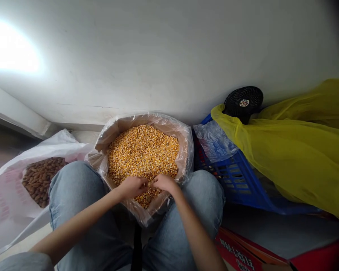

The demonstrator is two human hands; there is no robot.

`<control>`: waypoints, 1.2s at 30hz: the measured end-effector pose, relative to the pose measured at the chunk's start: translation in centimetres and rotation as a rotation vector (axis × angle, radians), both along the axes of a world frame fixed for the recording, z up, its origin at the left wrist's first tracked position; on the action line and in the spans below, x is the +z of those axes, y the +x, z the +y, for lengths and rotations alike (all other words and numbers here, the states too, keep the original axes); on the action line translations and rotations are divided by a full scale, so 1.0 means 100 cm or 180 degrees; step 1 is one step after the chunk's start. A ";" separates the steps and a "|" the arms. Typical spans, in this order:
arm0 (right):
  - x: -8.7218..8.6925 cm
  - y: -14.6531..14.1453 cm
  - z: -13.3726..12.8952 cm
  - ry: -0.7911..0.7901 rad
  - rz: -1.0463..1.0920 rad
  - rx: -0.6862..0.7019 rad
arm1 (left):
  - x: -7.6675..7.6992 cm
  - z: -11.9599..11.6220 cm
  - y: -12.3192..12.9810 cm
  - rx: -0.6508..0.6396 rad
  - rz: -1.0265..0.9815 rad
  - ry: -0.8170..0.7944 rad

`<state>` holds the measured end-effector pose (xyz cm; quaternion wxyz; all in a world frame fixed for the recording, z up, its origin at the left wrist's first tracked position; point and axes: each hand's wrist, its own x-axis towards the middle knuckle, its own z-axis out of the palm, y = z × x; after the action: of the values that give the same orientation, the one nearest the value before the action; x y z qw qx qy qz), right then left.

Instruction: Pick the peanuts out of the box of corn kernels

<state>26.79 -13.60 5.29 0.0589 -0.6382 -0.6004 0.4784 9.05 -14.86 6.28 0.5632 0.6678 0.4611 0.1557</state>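
Being curled over dried corn kernels [142, 150], the left hand [132, 187] and right hand [164, 182] show half-closed grips; any kernels held cannot be seen.

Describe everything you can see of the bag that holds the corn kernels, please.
The bag is a wide-open sack with a tan layer and a clear, crinkled plastic layer, its top folded outward into a rough round rim. It stands upright between the person's jeans-covered knees, filled with dried yellow-orange corn kernels. The left hand and right hand rest in the kernels at its near side. A white sack touches its left rim.
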 end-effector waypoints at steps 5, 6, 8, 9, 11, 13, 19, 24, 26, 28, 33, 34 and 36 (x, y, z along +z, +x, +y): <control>0.026 0.028 0.007 -0.0593 0.1256 -0.0490 | -0.026 -0.023 0.040 -0.0586 0.0335 0.0325; 0.030 0.031 0.007 -0.0691 0.1670 -0.0765 | -0.031 -0.026 0.045 -0.0667 0.0380 0.0364; 0.036 0.036 0.009 -0.0824 0.2529 -0.1216 | -0.038 -0.029 0.050 -0.0787 0.0473 0.0412; 0.039 0.039 0.011 -0.0857 0.2959 -0.1396 | -0.041 -0.029 0.049 -0.0824 0.0517 0.0425; 0.043 0.047 0.014 -0.0805 0.3671 -0.1722 | -0.041 -0.025 0.043 -0.0845 0.0590 0.0435; 0.045 0.055 0.017 -0.0693 0.4074 -0.2069 | -0.036 -0.018 0.032 -0.0782 0.0641 0.0421; 0.041 0.064 0.022 -0.0512 0.4355 -0.2940 | 0.005 0.000 -0.012 -0.0292 0.0315 0.0086; 0.034 0.057 0.022 -0.0833 0.4538 -0.3759 | 0.048 -0.018 -0.068 0.1771 -0.1029 -0.1319; 0.036 0.052 0.022 -0.1058 0.4513 -0.4016 | 0.063 -0.027 -0.104 0.2551 -0.1169 -0.1202; 0.038 0.043 0.024 -0.1267 0.4414 -0.4062 | 0.074 -0.031 -0.147 0.3165 -0.0692 -0.0620; 0.048 -0.011 0.039 -0.1488 0.4155 -0.3552 | 0.086 -0.040 -0.258 0.3365 0.1928 0.0645; 0.053 -0.031 0.041 -0.1482 0.4105 -0.3354 | 0.086 -0.043 -0.272 0.3365 0.2244 0.0791; 0.066 -0.083 0.039 -0.1539 0.4039 -0.2878 | 0.083 -0.052 -0.285 0.3452 0.2381 0.0949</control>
<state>18.53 -9.71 11.85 0.4357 -0.4215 -0.0174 0.7951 -19.50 -20.03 14.62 0.1096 0.4213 0.8686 0.2367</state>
